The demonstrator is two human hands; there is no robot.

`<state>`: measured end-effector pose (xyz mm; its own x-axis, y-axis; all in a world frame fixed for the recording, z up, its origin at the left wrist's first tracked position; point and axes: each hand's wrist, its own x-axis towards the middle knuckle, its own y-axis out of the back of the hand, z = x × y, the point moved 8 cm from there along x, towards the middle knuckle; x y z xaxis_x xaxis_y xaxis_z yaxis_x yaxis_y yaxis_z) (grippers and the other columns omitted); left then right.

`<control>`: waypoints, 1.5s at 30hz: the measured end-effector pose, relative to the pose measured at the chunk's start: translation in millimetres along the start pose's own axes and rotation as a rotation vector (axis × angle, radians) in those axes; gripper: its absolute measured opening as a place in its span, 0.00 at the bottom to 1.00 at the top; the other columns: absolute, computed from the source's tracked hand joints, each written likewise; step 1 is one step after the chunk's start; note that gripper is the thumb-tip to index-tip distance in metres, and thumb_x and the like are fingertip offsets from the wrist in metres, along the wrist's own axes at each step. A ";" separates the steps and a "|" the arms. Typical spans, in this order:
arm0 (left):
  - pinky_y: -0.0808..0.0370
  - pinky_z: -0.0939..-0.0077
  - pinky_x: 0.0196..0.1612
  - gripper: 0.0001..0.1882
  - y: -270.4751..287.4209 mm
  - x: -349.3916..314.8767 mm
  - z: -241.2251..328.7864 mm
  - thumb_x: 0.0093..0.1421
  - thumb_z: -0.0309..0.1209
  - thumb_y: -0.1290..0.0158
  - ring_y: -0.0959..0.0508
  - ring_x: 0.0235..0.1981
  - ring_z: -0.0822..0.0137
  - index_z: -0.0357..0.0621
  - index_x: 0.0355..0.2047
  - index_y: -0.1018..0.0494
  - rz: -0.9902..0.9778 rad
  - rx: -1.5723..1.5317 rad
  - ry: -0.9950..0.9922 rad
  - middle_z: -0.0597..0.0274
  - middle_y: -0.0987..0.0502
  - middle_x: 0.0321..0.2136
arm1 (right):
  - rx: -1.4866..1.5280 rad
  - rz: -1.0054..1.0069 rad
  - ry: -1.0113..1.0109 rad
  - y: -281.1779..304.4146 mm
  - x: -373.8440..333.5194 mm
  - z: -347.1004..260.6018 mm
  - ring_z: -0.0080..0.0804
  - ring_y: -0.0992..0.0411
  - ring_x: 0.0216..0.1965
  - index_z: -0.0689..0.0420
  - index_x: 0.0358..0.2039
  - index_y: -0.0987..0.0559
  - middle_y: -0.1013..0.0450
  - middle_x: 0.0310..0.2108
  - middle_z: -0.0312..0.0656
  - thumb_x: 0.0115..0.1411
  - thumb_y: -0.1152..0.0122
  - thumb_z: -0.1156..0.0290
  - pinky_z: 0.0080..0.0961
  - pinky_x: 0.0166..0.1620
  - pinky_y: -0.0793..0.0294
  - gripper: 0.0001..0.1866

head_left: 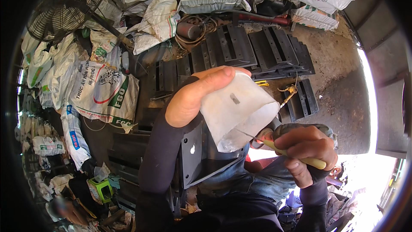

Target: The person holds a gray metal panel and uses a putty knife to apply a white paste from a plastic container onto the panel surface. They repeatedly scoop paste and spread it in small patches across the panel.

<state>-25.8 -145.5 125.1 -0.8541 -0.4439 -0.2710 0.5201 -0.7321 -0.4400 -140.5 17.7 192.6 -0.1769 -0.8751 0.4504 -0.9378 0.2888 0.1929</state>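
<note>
In front of my chest, my left hand (189,99) grips a white, translucent plastic container (227,107) by its back and top edge. It is tilted, its wide mouth turned toward the lower right, and a small dark mark shows on its side. My right hand (311,148) is closed around a yellow-handled tool (274,147) with a thin, pointed metal tip. That tip reaches to the container's mouth; whether it touches the wall I cannot tell. Below the container, a black metal bracket (193,157) with round holes rests against my legs.
Black slotted metal parts (229,47) lie stacked on the floor ahead, with another single part (301,99) at right. White printed sacks (105,90) pile up at left and along the back. A standing fan (64,6) is far left, a green plastic stool (101,189) lower left.
</note>
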 end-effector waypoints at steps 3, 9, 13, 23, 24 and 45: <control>0.27 0.67 0.54 0.29 -0.6 0.3 0.3 0.69 0.45 0.57 0.21 0.47 0.60 0.31 0.58 0.33 0.000 -0.007 0.000 0.48 0.22 0.46 | 0.090 0.036 -0.037 2.7 -6.6 4.7 0.39 0.22 0.30 0.58 0.38 0.23 0.22 0.36 0.53 0.58 0.32 0.71 0.30 0.34 0.22 0.10; 0.27 0.68 0.54 0.29 0.1 1.0 2.4 0.69 0.45 0.57 0.21 0.47 0.61 0.31 0.59 0.34 -0.015 0.015 -0.010 0.48 0.22 0.47 | 0.228 0.302 -0.163 24.5 -32.1 12.1 0.40 0.22 0.33 0.57 0.37 0.24 0.22 0.36 0.53 0.59 0.32 0.64 0.34 0.38 0.22 0.13; 0.26 0.68 0.54 0.29 2.6 1.2 1.6 0.69 0.45 0.57 0.21 0.47 0.60 0.32 0.59 0.34 -0.010 -0.007 -0.008 0.48 0.22 0.47 | 0.307 0.256 -0.007 26.6 -37.5 2.2 0.42 0.22 0.33 0.60 0.33 0.23 0.23 0.35 0.53 0.56 0.31 0.70 0.35 0.36 0.21 0.10; 0.25 0.67 0.53 0.29 2.2 4.2 1.1 0.69 0.46 0.56 0.21 0.47 0.59 0.32 0.58 0.35 0.004 -0.055 -0.018 0.46 0.22 0.47 | -0.259 -0.210 0.491 -28.3 -62.2 -37.2 0.39 0.23 0.33 0.57 0.27 0.19 0.20 0.37 0.50 0.50 0.39 0.76 0.30 0.33 0.19 0.04; 0.25 0.67 0.53 0.29 2.2 4.3 1.4 0.69 0.46 0.56 0.21 0.47 0.59 0.32 0.58 0.35 0.011 -0.057 -0.020 0.46 0.22 0.47 | -0.264 -0.208 0.497 -29.2 -65.3 -38.5 0.38 0.23 0.32 0.57 0.27 0.19 0.20 0.37 0.49 0.50 0.39 0.76 0.29 0.32 0.19 0.04; 0.30 0.76 0.51 0.25 -2.8 0.3 4.0 0.67 0.44 0.49 0.24 0.46 0.70 0.36 0.54 0.28 0.113 0.137 -0.037 0.57 0.22 0.43 | 0.071 0.255 -0.241 13.6 -75.0 17.1 0.42 0.22 0.29 0.58 0.44 0.36 0.29 0.41 0.57 0.68 0.45 0.57 0.33 0.33 0.17 0.18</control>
<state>-27.6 -145.7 129.7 -0.7909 -0.5446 -0.2790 0.6099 -0.7386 -0.2872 -145.1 80.6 146.5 -0.4653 -0.8474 0.2557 -0.8714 0.4893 0.0357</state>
